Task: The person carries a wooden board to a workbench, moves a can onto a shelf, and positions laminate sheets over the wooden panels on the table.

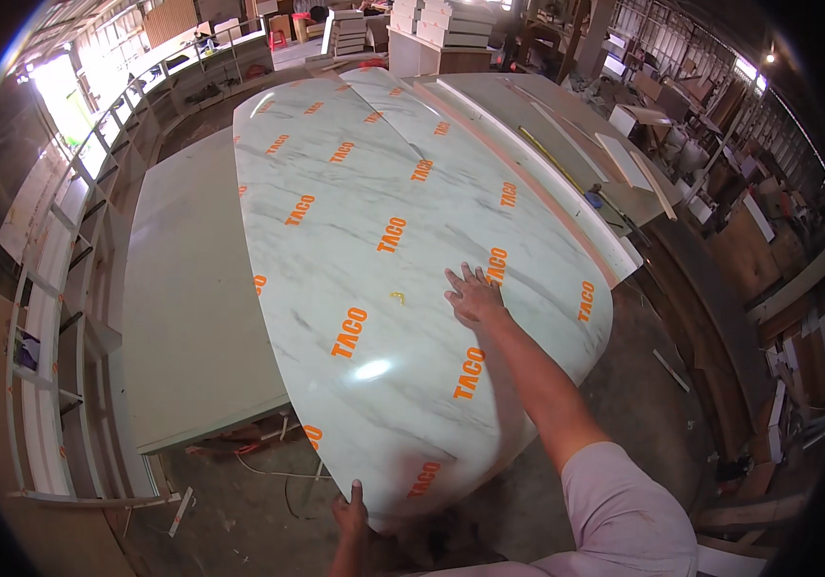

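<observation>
Your left hand (350, 514) grips the near left edge of the marbled sheet (412, 313), thumb lying on top and the other fingers mostly out of sight, probably curled beneath. Your right hand (476, 298) is open, fingers spread and palm down on the printed face, well in from the right edge. The sheet lies lengthwise away from you over a pale green board (199, 317), and its near end reaches past that board and bows downward toward you. That overhang looks like the reason for your split hold: one hand controls the free edge while the other presses the broad middle, so the bend can't spring about (a smooth face like this one would likely slide easily). The orange lettering faces up, perhaps printed on a protective film. To the right, a long white strip (549, 173) runs beside the sheet, with a yellow tape-like strip (549, 154) just beyond it, seemingly set there to leave the marbled face uncovered
</observation>
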Motion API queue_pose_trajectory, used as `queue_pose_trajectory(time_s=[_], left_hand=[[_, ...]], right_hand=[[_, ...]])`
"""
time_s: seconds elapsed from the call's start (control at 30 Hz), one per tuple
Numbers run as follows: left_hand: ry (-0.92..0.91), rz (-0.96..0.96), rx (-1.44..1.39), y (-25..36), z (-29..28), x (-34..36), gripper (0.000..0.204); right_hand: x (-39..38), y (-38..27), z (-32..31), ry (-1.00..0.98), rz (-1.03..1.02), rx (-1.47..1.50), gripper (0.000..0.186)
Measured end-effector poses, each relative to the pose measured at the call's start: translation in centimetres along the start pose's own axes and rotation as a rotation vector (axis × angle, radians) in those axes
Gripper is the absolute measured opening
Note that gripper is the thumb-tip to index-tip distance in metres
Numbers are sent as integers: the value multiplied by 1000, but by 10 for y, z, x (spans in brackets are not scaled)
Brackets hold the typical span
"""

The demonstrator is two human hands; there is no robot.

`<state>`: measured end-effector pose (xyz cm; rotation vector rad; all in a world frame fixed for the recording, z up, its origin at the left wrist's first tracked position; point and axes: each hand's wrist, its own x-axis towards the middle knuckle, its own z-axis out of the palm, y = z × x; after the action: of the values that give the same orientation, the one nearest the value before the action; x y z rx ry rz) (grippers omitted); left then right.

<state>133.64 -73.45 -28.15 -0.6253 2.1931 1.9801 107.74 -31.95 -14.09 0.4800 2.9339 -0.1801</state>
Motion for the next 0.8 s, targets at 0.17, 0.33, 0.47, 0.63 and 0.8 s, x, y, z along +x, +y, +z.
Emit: queue_pose_trajectory(time_s=[0.17,0.33,0.47,0.63,0.8], left_hand=[[99,-124,119,7,-6,-13,54],[163,-183,64,33,-2,-26,44],[179,-132,-43,45,2,-35,46],[178,-108,-9,34,2,-27,42],[121,-71,-134,27,-1,-20,42]], right_hand=[[11,-2,1,1,-16,-19,59],[14,0,7,57,-20,-19,57],[20,13,25,108,-53,13,57],[9,39,48,176,-202,188,64],[-108,51,68,200,-139,196,66]])
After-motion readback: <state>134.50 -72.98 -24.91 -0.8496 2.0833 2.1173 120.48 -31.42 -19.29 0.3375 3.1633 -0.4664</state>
